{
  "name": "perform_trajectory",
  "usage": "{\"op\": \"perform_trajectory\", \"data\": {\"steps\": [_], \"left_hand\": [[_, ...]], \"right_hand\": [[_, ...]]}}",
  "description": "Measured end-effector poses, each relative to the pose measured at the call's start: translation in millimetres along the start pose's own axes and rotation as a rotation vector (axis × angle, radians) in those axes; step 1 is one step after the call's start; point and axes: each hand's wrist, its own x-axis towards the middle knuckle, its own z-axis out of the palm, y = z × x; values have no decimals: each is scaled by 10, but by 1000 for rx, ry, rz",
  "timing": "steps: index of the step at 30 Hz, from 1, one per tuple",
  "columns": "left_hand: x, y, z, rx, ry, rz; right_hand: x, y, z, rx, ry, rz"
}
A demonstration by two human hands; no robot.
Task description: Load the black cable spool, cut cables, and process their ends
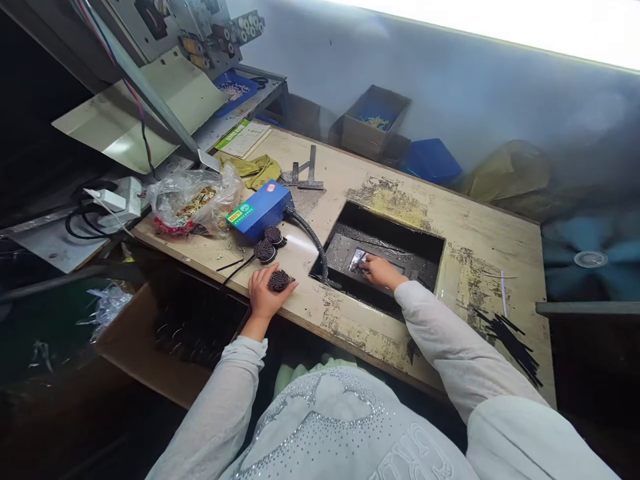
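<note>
My left hand [266, 293] is at the front edge of the wooden bench, with fingers and thumb curled round a tied bundle of dark wires [280, 281] that stands upright, its tips facing up. Just behind it are two similar bundles [265, 251], close together on the wood. My right hand [382, 271] reaches down into a rectangular opening in the bench, fingertips pinched above a small silvery, shiny surface [357, 259] in a dark metal unit [345, 248]. What those fingers hold, if anything, is too small to tell.
A blue box [263, 208] with a thick black hose [313, 235] stands left of the opening. Behind it are a plastic bag of small parts [195, 200], a yellow-green cloth [257, 171] and a metal bracket [306, 175]. Black strips [515, 347] lie right; a fan [590, 259] stands beyond.
</note>
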Motion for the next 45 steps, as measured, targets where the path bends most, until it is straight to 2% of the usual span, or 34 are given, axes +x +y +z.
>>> {"op": "perform_trajectory", "data": {"steps": [6,10,13,15,18,23,29,37,45], "left_hand": [[3,1,0,3,1,4],[1,-10,4,3,-1,11],[1,-19,11,-4,-3,11],[3,-21,13,-12,-1,12],[7,-17,8,-18,3,12],[5,-11,4,-15,3,16],[2,6,0,-20,-8,-5],[-1,2,6,-20,-5,-5],[0,-4,9,-17,-5,0]], "right_hand": [[-287,271,-42,-52,-45,-22],[-390,360,-87,84,145,101],[-311,332,-71,284,301,252],[-200,273,-20,490,355,396],[-25,169,98,770,362,558],[146,91,231,901,322,594],[249,106,243,917,316,586],[369,79,290,797,299,546],[287,119,233,639,260,506]]}}
